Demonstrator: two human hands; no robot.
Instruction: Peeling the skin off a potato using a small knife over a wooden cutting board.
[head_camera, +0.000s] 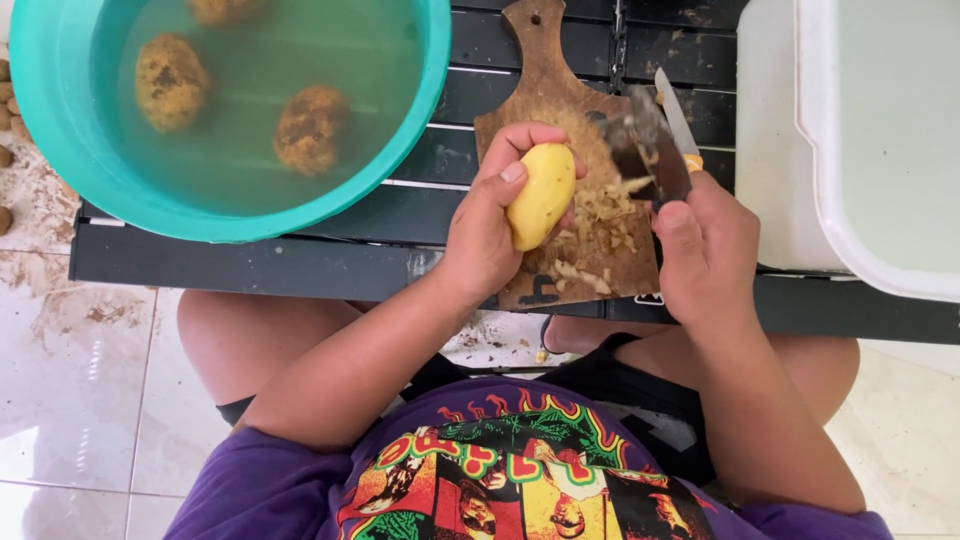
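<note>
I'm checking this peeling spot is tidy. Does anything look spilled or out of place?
Mostly tidy. Peel scraps are heaped on the cutting board, beside the peeled potato in the left hand. The floor tiles are smeared with brown dirt.

Illumination was bright, even daylight; its source could not be determined. Shadows were soft: a faint one lay under the left hand (490, 225) on the cutting board (560, 120). Mild glare showed on the floor tiles (70, 400) below and left of the hands, and the white tub (890, 140) right of the right hand (705, 250) was near overexposure. Focus held sharp overall. The knife blade (650, 150) above the right hand was motion-blurred. Water in the teal basin (425, 90) softened the submerged potatoes (310, 128).
</note>
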